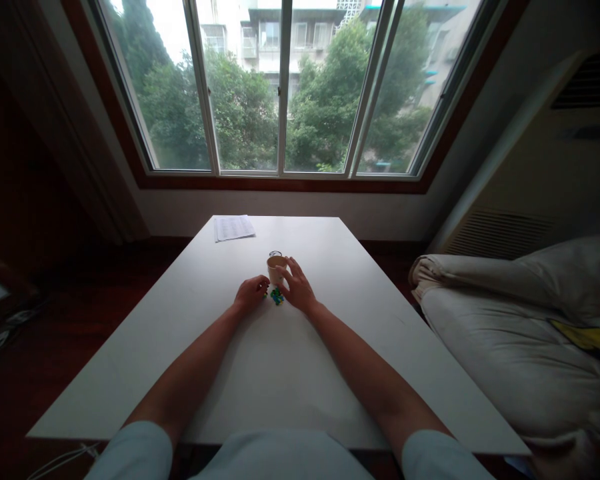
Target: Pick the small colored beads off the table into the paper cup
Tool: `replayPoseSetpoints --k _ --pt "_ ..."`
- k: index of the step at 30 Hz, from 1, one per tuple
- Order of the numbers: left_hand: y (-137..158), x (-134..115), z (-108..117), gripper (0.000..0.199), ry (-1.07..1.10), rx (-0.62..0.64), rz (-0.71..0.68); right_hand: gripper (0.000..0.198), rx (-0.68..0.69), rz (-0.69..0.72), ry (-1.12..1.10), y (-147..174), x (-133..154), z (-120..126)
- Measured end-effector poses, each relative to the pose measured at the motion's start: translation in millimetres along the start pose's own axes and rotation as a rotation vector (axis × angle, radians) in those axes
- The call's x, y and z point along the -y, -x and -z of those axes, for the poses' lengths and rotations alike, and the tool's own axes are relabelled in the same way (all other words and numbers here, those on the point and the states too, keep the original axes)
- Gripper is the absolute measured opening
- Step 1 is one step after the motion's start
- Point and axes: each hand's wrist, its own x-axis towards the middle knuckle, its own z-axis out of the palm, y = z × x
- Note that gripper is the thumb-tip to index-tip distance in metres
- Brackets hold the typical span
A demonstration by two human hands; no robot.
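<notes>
A light brown paper cup (275,272) stands upright on the white table (280,373). My right hand (299,288) is closed round the cup's right side, thumb across its front. Just in front of the cup lies a small heap of green, blue and yellow pieces (277,297), too small to name. To the left of the heap, my left hand (251,293) has its fingers curled inward. A speck of yellow-green shows at its fingertips; whether it is gripped or lies on the table is unclear.
Behind the cup is a small dark ring-shaped item (275,253). Sheets of paper (235,227) lie at the table's far left corner. A padded beige seat (505,333) stands along the right side, and a window (280,87) is beyond the far edge.
</notes>
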Motion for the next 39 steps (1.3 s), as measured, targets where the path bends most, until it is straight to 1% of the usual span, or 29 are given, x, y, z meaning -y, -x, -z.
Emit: replayPoseSetpoints --k 6,12,18,23,26,33,39 --pt "1 -5 2 0.019 -0.011 -0.007 -0.006 0.064 0.011 -0.008 -0.023 1 0 -2" --pt "0 -7 2 0.019 0.087 -0.041 0.026 0.065 0.019 -0.015 -0.033 1 -1 -2" --pt "-6 -14 -2 0.020 0.223 -0.163 0.097 0.064 0.013 -0.024 -0.036 -1 -6 -8" --pt "-15 -27 -9 0.021 0.409 -0.263 0.121 0.062 0.008 -0.032 -0.039 -2 -8 -8" --pt "-22 -35 -14 0.022 0.456 -0.313 0.121 0.064 0.007 -0.035 -0.045 -2 -6 -7" --pt "-26 -41 -22 0.023 0.483 -0.273 0.124 0.062 -0.007 -0.072 -0.062 -2 -1 -5" --pt "-24 -43 -17 0.030 0.448 -0.273 0.121 0.059 -0.006 -0.068 -0.044 -1 2 0"
